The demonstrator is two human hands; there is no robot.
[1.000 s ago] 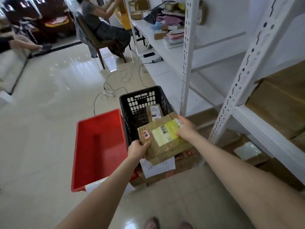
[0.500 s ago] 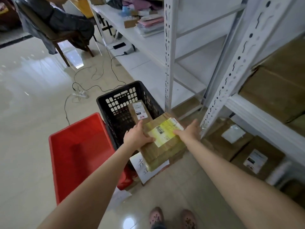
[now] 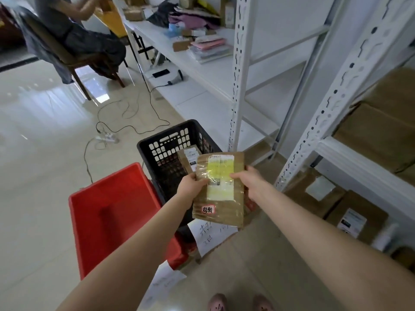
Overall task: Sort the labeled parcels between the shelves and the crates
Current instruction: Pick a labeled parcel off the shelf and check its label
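Note:
I hold a flat brown cardboard parcel (image 3: 219,209) with a yellow-and-white shipping label and a small red-edged sticker, upright over the near edge of the black crate (image 3: 166,140). My left hand (image 3: 190,184) grips its left edge and my right hand (image 3: 249,182) grips its right edge. Inside the black crate a second brown labeled parcel (image 3: 189,158) leans against the wall. A red crate (image 3: 94,203) stands to the left of the black one, with nothing visible inside. More brown parcels (image 3: 357,216) lie on the bottom shelf at right.
White metal shelving (image 3: 235,86) runs along the right, with large cardboard boxes (image 3: 381,131) on the middle shelf. Handwritten paper sheets (image 3: 208,239) hang below the crates. Cables and a power strip (image 3: 105,138) lie on the tiled floor. A person sits on a chair (image 3: 67,55) at the far left.
The parcel has turned from slanted to upright, label toward me, and lifted slightly above the black crate. My view has shifted, showing more of the right shelves.

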